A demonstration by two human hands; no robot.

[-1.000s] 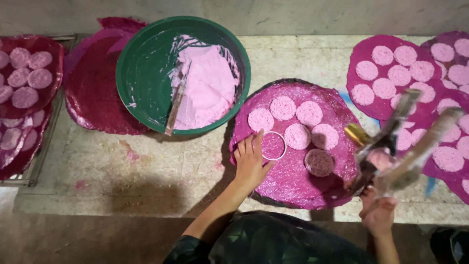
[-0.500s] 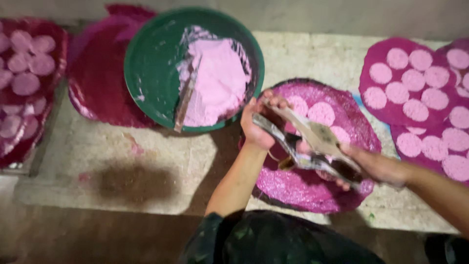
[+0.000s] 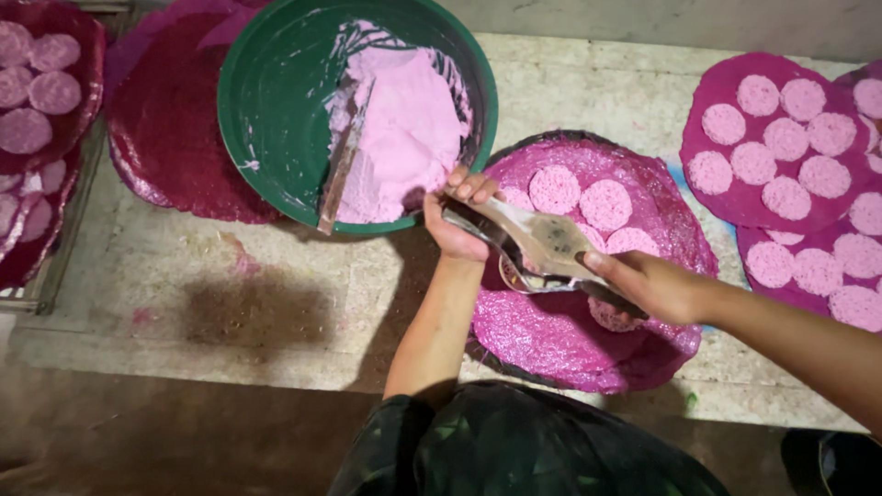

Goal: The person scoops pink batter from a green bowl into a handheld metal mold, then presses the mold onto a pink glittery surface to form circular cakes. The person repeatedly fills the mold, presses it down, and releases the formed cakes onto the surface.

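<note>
A round magenta mat (image 3: 560,344) lies on a stone bench and carries several pink discs (image 3: 554,188). Over its left part I hold a flat metal scraper (image 3: 542,241) with both hands. My left hand (image 3: 457,220) curls its fingers over the scraper's far end, close to the rim of a green basin (image 3: 266,119). My right hand (image 3: 648,287) grips the scraper's near end. A small metal ring mould (image 3: 516,277) shows just under the blade. The basin holds pink paste (image 3: 413,119) and a paste-smeared stick (image 3: 342,165).
More magenta mats with pink discs (image 3: 781,138) lie at the right. A bare dark-red mat (image 3: 165,138) sits left of the basin, and a tray of discs (image 3: 37,92) at the far left. The bench's front edge (image 3: 184,363) runs below, with pink stains on the stone.
My right hand swung the metal scraper in from the right to over the mat. My left hand left the ring mould and took the scraper's far end.
</note>
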